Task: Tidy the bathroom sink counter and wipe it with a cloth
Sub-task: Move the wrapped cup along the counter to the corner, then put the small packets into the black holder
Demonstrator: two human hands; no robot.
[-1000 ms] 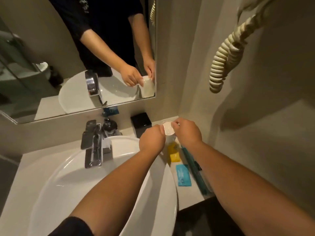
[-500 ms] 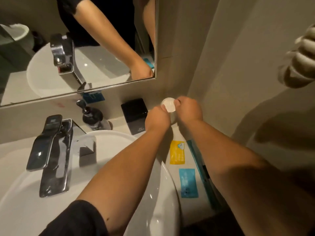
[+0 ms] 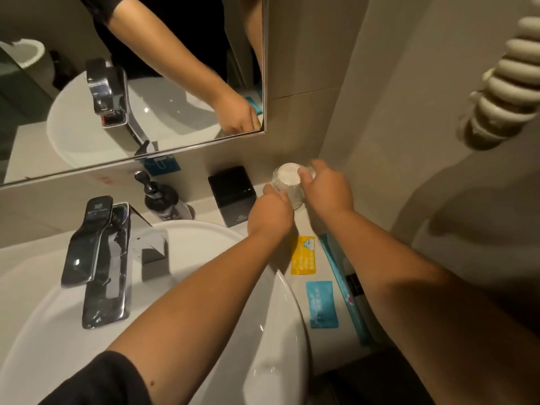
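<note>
A white cup [image 3: 287,178] stands upside down in the back right corner of the counter [image 3: 324,337], wrapped in clear plastic. My left hand [image 3: 270,213] grips its left side and my right hand [image 3: 325,190] grips its right side and top edge. On the counter in front of the cup lie a yellow sachet [image 3: 304,255], a blue sachet [image 3: 321,304] and a long teal packet [image 3: 342,285] partly under my right forearm. No cloth is in view.
A black box [image 3: 232,194] and a dark pump bottle [image 3: 162,197] stand against the back wall. The white basin [image 3: 271,331] with its chrome tap [image 3: 96,258] fills the left. A mirror [image 3: 131,83] hangs above; a coiled cream cord [image 3: 508,86] hangs at right.
The view has dropped closer to the counter. Both hands stay on the cup, which has shifted slightly toward the back right corner.
</note>
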